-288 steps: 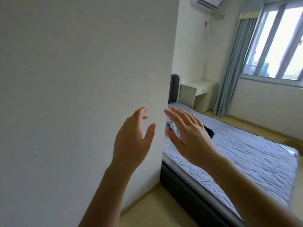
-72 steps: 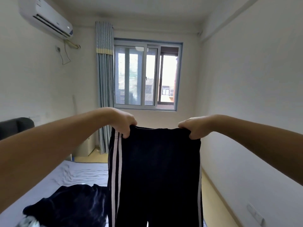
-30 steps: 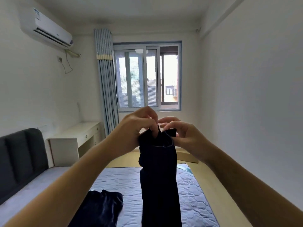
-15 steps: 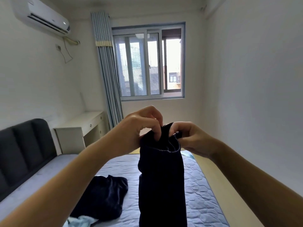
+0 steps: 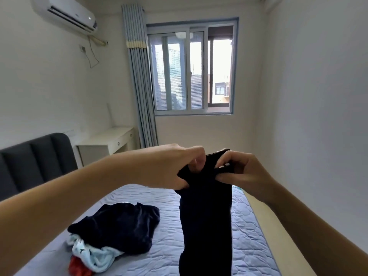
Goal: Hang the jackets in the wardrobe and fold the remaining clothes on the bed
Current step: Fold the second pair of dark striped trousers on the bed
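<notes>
Left hand [image 5: 179,168] and right hand [image 5: 243,172] sit close together, each with fingers curled and pinching the top edge of a long dark navy garment [image 5: 206,216]. Probably trousers, but it's hard to tell. It hangs straight down over the quilted blue-grey bed [image 5: 251,226], and a crumpled dark velvety top [image 5: 119,226] lies on the mattress nearby.

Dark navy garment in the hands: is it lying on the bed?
No, left hand and right hand hold the dark navy garment hanging upright.
</notes>
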A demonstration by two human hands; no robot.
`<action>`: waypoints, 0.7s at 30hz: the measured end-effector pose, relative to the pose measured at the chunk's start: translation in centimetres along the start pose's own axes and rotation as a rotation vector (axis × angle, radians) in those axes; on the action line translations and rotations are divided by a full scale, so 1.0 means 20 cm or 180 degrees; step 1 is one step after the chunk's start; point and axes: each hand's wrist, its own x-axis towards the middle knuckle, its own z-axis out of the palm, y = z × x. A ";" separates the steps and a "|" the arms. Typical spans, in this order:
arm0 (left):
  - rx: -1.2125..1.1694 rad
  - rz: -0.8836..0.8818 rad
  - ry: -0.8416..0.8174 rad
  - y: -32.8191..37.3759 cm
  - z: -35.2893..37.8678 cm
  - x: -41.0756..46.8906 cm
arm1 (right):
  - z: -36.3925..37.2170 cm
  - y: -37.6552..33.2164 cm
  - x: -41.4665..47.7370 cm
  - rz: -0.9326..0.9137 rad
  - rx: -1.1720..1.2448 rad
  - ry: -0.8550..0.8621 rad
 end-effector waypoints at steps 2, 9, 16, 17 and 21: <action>-0.0060 -0.0082 -0.0258 -0.02 0.02 0.01 | -0.01 0.01 -0.02 -0.0014 -0.0163 0.0134; 0.0385 0.0319 -0.0221 -0.11 0.04 -0.03 | -0.03 0.06 -0.11 0.0027 -0.0538 0.0362; 0.1014 0.0424 -0.0059 -0.15 0.10 -0.03 | 0.00 0.00 -0.12 -0.0617 -0.1288 0.0161; 0.0990 0.0431 -0.0063 -0.15 0.11 -0.04 | 0.00 0.00 -0.12 -0.0669 -0.1360 0.0145; 0.0869 0.0371 -0.0035 -0.18 0.10 -0.07 | -0.01 -0.01 -0.13 -0.0744 -0.1614 -0.0068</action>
